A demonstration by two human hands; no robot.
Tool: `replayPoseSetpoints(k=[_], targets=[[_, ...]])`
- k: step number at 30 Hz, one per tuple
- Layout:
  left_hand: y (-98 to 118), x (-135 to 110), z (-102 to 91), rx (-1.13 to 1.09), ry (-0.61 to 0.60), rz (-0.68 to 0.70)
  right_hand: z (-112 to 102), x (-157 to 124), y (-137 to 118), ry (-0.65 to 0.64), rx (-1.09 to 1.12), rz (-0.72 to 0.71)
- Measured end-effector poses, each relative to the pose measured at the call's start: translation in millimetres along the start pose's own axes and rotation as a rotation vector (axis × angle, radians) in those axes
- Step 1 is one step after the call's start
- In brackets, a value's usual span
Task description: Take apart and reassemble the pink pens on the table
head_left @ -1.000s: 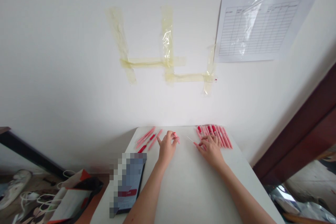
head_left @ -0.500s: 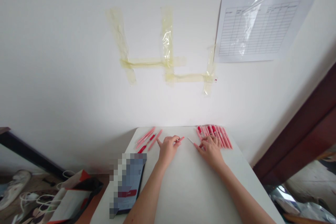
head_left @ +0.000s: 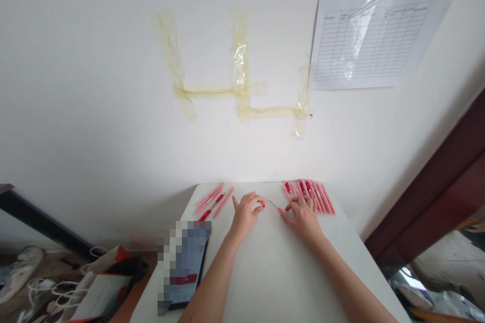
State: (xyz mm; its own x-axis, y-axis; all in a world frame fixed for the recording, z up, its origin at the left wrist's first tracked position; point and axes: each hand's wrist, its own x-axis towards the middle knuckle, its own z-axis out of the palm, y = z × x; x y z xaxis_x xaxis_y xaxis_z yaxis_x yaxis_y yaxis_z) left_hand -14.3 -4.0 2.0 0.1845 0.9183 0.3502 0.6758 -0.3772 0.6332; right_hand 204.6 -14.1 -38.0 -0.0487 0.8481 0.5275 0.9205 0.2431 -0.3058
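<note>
My left hand (head_left: pixel 244 212) rests on the white table (head_left: pixel 273 272) with its fingers curled around a small red-tipped pen piece (head_left: pixel 262 205). A thin white refill (head_left: pixel 273 203) lies between the hands, pinched at its near end by my right hand (head_left: pixel 303 214). That hand sits at the left edge of a row of several pink and red pens (head_left: pixel 310 194). Another small group of pink pens (head_left: pixel 213 199) lies left of my left hand.
A phone or tablet (head_left: pixel 185 262) lies at the table's near left corner. Bags, cables and a shoe (head_left: pixel 22 262) are on the floor to the left. A wall with old tape and a printed sheet (head_left: pixel 375 40) stands behind the table. A dark wooden frame (head_left: pixel 435 186) is at right.
My left hand has turned the pink pen piece so that only its red end shows, and brought it toward the refill. My right hand has stayed by the pen row.
</note>
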Motion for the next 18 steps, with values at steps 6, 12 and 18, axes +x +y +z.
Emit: replayPoseSetpoints(k=[6, 12, 18], targets=[[-0.9, 0.3, 0.5, 0.001, 0.004, 0.012, 1.2, -0.5, 0.9, 0.007, 0.005, -0.017], [-1.9, 0.3, 1.4, 0.01, 0.002, 0.012, 0.9, -0.7, 0.4, 0.045, 0.005, -0.048], [-1.4, -0.3, 2.3, 0.069, 0.012, 0.039, -6.5, 1.1, -3.0, 0.09, 0.094, -0.16]])
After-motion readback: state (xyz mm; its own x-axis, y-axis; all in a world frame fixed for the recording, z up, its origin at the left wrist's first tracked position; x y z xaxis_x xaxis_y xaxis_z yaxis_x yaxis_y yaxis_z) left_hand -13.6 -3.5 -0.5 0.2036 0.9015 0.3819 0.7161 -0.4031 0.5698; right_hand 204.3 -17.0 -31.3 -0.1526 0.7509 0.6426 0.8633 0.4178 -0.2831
